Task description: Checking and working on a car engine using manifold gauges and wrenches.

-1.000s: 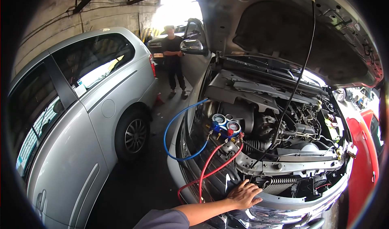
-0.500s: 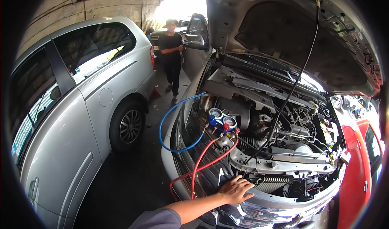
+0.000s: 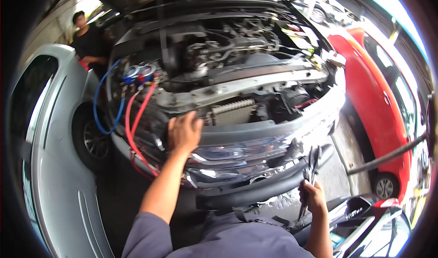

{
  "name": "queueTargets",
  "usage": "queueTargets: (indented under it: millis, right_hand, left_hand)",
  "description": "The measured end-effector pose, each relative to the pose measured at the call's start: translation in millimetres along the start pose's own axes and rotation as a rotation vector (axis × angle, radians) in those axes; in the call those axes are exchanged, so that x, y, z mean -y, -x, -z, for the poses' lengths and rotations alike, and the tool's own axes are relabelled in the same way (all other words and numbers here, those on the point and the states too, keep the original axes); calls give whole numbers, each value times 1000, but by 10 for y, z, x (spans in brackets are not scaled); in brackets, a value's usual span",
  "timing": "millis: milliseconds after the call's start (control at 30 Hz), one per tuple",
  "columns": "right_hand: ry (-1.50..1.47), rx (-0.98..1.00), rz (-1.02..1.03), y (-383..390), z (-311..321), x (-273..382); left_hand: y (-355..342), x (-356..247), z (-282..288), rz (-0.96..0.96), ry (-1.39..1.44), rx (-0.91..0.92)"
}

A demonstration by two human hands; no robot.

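My left hand [image 3: 185, 132] lies palm down, fingers outstretched, on the front edge of a dark car [image 3: 246, 141] whose hood is raised. My right hand [image 3: 315, 196] is low on the right, close to the front bumper, with its fingers wrapped round a long, slim dark tool [image 3: 314, 162]. Blur hides the tool's exact kind. Left of the engine [image 3: 232, 46] sits a manifold gauge set [image 3: 139, 73] with two round dials. From it run a blue hose [image 3: 96, 98] and red hoses [image 3: 129, 125].
A silver van [image 3: 54, 144] stands close on the left. On the right are a red car [image 3: 372, 84] and a slanting dark bar [image 3: 388, 157]. Another person [image 3: 89, 41] in dark clothes stands at the far left. A dark curved bumper piece [image 3: 251, 194] lies before my body.
The view has swung right and downward. My right hand and its tool have come into sight. My left hand is still on the car's front edge.
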State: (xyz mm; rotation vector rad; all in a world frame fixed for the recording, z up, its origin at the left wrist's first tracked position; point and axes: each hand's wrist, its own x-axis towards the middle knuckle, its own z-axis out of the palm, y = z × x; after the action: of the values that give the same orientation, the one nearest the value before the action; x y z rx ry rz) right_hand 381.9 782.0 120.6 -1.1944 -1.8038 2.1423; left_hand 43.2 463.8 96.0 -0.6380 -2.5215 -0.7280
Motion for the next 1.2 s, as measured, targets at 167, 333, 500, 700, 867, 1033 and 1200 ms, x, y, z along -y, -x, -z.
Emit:
queueTargets:
  millis: [167, 333, 500, 700, 867, 1033, 1200]
  right_hand:
    - [-90, 67, -11, -193, 205, 128]
    - [-133, -56, 2, -204, 228, 25]
    - [-30, -97, 1, 4, 311, -11]
    - [-12, -187, 31, 91, 350, 133]
    - [14, -199, 104, -74, 434, 204]
    - [64, -161, 95, -397, 491, 403]
    - [128, -54, 109, -899, 652, 732]
  left_hand:
    - [-61, -126, -28, 120, -115, 142]
    - [-35, -83, -81, 7, -117, 82]
    - [-12, -49, -116, 41, -121, 117]
    - [-70, -92, -47, 57, -129, 97]
    - [-76, -83, -54, 59, -108, 82]
    - [-111, -99, -58, 47, -89, 59]
    - [-201, -307, -25, 72, -98, 64]
